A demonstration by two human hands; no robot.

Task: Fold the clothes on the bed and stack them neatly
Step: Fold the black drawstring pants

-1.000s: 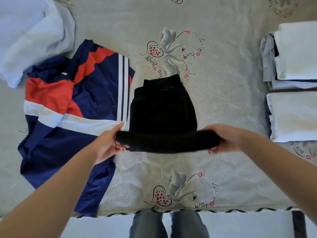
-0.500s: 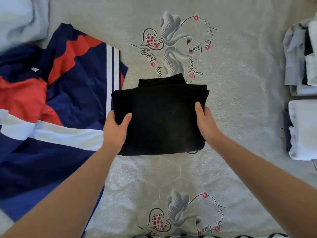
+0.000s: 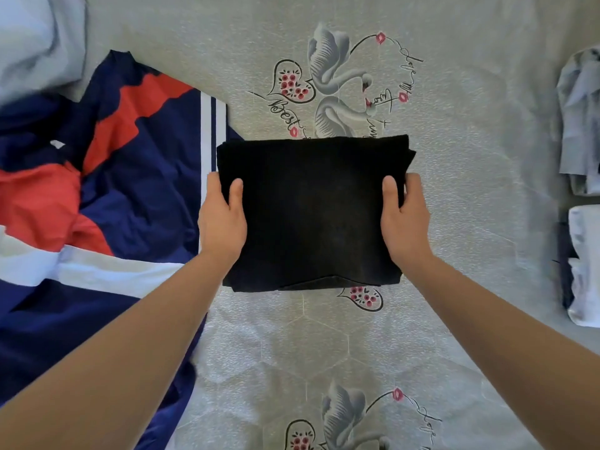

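A black garment [image 3: 311,212], folded into a thick rectangle, lies in the middle of the bed. My left hand [image 3: 222,219] grips its left edge, thumb on top and fingers tucked under. My right hand [image 3: 406,216] holds the right edge the same way. A navy, red and white jacket [image 3: 107,196] lies spread and unfolded at the left, its edge touching the black garment. Two stacks of folded pale clothes sit at the right edge: a bluish-grey stack [image 3: 581,125] farther away and a white stack [image 3: 584,264] nearer.
The bed cover [image 3: 470,190] is grey with swan and heart prints. A crumpled light blue cloth [image 3: 35,43] lies at the top left corner. Bare cover stretches between the black garment and the stacks at the right.
The near roll of the black garment was folded over away from me, making a compact rectangle. Both hands then shifted to its side edges and now grip them.
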